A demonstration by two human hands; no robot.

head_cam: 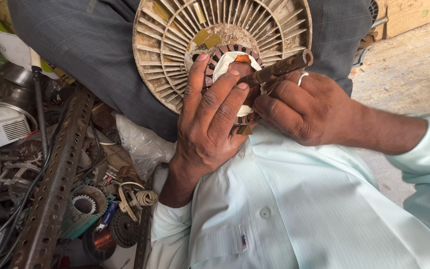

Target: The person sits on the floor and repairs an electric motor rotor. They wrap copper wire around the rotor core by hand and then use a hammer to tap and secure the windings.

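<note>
The grey trouser-clad lap [90, 45] fills the far side, and propped on it sits the big round motor housing [175, 55], dusty cream, its ribs fanning out like spokes. Nearer in, the pale blue shirt [284, 199] takes up the whole near right of the view. Off to the left, a long rusty perforated angle bar [55, 174] slants across a heap of scrap (wires, coils, a white casing, all jumbled together), with a small stator ring [84, 203] lying just right of its near end.

Now the hands. The left hand [207, 124] comes up from below, fingers stretched and pressed flat against the white paper insulation [225, 62] at the centre of the housing, thumb out to the left. The right hand [299, 107] comes in from the right, curled tight around a rusty metal rod [274, 69], a ring on one finger. The rod slants from upper right down to the left, its tip meeting the left fingertips right over the brown slotted core [222, 50] ringing that paper. Below the hands, small copper-coloured pieces [245, 129] peek out at the housing's near edge.
</note>
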